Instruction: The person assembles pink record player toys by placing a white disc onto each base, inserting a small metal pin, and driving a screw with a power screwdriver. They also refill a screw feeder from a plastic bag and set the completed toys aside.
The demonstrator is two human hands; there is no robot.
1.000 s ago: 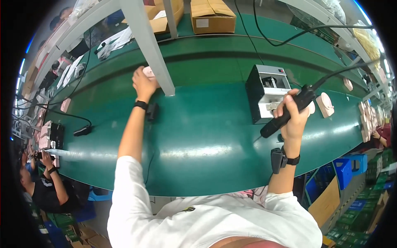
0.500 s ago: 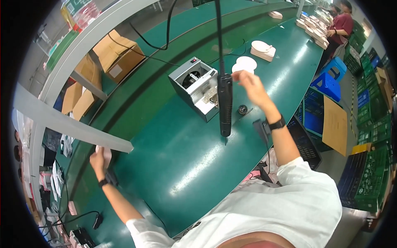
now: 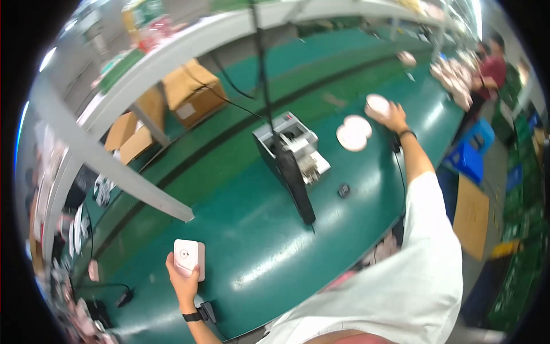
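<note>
My left hand (image 3: 184,285) is closed round a pale pink, rounded-square plastic casing (image 3: 187,252) with a small round dark mark on its face, low over the table's left part. At the far right, my right hand (image 3: 395,118) grips the near end of another pale pink casing (image 3: 377,105); motion blurs its fingers. Two pale pink round pieces (image 3: 353,133) lie overlapping just left of that hand. A black electric screwdriver (image 3: 295,184) hangs on its cable above the table, bit downward. Behind it stands a grey screw-feeder-like machine (image 3: 286,142).
A small black round part (image 3: 343,190) lies right of the screwdriver. A grey metal frame bar (image 3: 152,200) slants down on the left, near cardboard boxes (image 3: 197,97). Far right, a person in a dark red top (image 3: 492,74) stands by piled pale pieces. Blue stools (image 3: 470,157) stand beside the table.
My left hand has come from beside the frame bar toward me, bringing the casing into view. My right hand has moved from beside the screwdriver to the far-right casing. The whole view has shifted.
</note>
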